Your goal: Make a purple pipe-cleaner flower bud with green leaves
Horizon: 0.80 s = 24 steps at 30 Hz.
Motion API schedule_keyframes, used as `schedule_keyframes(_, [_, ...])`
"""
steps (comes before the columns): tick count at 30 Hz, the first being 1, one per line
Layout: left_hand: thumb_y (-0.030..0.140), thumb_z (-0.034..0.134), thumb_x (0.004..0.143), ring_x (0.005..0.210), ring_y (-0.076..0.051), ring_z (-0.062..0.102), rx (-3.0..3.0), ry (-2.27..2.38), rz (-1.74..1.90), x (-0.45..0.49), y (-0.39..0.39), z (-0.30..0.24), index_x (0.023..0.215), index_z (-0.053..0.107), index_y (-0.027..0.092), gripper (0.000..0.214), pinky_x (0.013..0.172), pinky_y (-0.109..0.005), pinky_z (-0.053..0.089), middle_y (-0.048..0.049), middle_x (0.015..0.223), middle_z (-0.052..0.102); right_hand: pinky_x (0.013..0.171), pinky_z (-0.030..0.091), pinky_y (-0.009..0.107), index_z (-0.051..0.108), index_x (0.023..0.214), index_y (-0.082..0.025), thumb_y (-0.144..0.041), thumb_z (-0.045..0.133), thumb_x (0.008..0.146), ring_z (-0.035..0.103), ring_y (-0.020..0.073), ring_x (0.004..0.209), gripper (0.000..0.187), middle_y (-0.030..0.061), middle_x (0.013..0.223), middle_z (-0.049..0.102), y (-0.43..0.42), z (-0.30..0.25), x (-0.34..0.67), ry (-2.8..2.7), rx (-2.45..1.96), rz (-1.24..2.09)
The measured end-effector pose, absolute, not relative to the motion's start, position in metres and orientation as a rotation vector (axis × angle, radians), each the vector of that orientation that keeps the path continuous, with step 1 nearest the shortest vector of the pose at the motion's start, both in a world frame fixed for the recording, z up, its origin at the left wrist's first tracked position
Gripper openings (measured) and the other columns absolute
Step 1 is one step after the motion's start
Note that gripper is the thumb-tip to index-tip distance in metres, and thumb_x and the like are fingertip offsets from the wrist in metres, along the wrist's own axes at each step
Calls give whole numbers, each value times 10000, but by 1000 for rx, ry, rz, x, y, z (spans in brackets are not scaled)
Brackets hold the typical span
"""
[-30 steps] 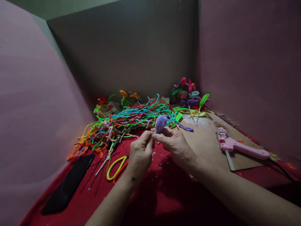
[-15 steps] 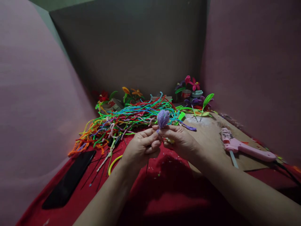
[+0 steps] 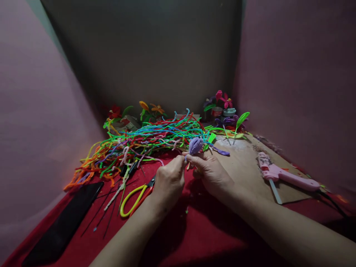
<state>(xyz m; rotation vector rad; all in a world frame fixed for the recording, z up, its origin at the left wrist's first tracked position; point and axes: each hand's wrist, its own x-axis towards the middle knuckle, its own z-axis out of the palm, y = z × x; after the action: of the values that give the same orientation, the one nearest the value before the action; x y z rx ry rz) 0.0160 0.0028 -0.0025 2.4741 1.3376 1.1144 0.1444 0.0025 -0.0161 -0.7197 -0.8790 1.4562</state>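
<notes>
Between my hands is a purple pipe-cleaner flower bud [image 3: 195, 146], tilted to the right with its rounded head up. My right hand [image 3: 209, 167] pinches it near the base between thumb and fingers. My left hand [image 3: 171, 177] is closed at the bud's lower end, its fingertips on the short purple tail under the head. Scissors [image 3: 134, 200] with yellow and red handles lie just left of my left wrist, partly hidden by it. Behind the hands spreads a big heap of colourful pipe cleaners [image 3: 155, 133].
A pink glue gun [image 3: 289, 177] rests on a brown board [image 3: 247, 167] at the right, its cord trailing off. A black phone [image 3: 63, 222] lies at the left on the red cloth [image 3: 205, 233], beside thin dark wires. Finished pipe-cleaner flowers [image 3: 224, 99] stand at the back.
My left hand has turned over, knuckles up, and the bud has tipped to the right. More of the scissors shows as the view has shifted slightly.
</notes>
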Motion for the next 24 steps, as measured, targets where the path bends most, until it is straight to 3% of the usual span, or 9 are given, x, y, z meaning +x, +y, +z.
schedule_keyframes(6, [307,495,818,435,-54,316,1755,1127,1135,15,0,6,647,506,165,223,440,-186,256,64,502,385,484,194,227,703,901,-195,-330,703,675,298,58,521,263,-15,706,564,-3,-13,144,-1027,-709,1443])
schedule_keyframes(13, [313,591,778,340,-5,243,1184,789,996,15,0,11,661,515,136,226,363,-144,171,74,461,404,503,259,222,697,872,-191,-314,668,699,397,83,567,214,6,713,575,4,-15,149,-1026,-689,1509])
schedule_keyframes(20, [297,544,812,321,0,80,944,551,755,6,2,8,715,537,144,181,307,-119,188,105,434,296,507,272,217,692,888,-186,-270,678,691,440,77,548,214,-14,629,566,4,-12,149,-1018,-498,1661])
schedule_keyframes(24, [375,530,814,327,-8,191,1152,688,765,7,2,9,742,536,151,235,340,-137,205,85,477,371,497,249,217,703,806,-174,-279,696,671,416,63,532,171,-18,622,569,3,-13,147,-965,-596,1553])
